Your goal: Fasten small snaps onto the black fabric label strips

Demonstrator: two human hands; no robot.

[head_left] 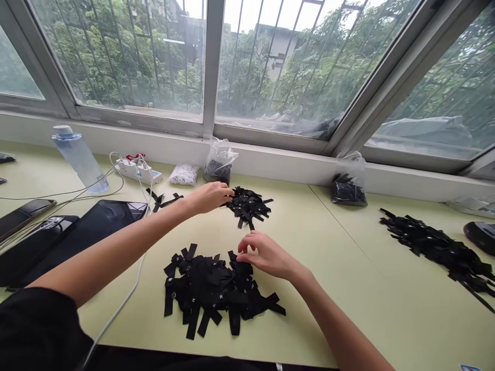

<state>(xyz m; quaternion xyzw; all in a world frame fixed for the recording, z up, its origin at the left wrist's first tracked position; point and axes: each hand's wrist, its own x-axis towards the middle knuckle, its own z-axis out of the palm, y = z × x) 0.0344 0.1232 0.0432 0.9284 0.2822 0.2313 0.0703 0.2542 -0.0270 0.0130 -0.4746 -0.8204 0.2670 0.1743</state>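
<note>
My left hand [212, 197] reaches across to the left edge of a small far pile of black fabric strips [249, 203]. Its fingers are bent together at the pile, and whatever lies between them is hidden. Closer to me, a larger pile of black fabric strips [212, 283] spreads over the table, some pieces marked with a small white M. At this pile's upper right edge is my right hand [266, 253], its thumb and fingers curled to a pinch on a black fabric strip [232, 255].
A water bottle [81, 159], power strip [139, 171] and tablet [96, 226] are on the left, with a white cable running forward. Bags of black pieces [218, 167] [348, 188] stand by the window. Another strip pile [436, 245] lies right.
</note>
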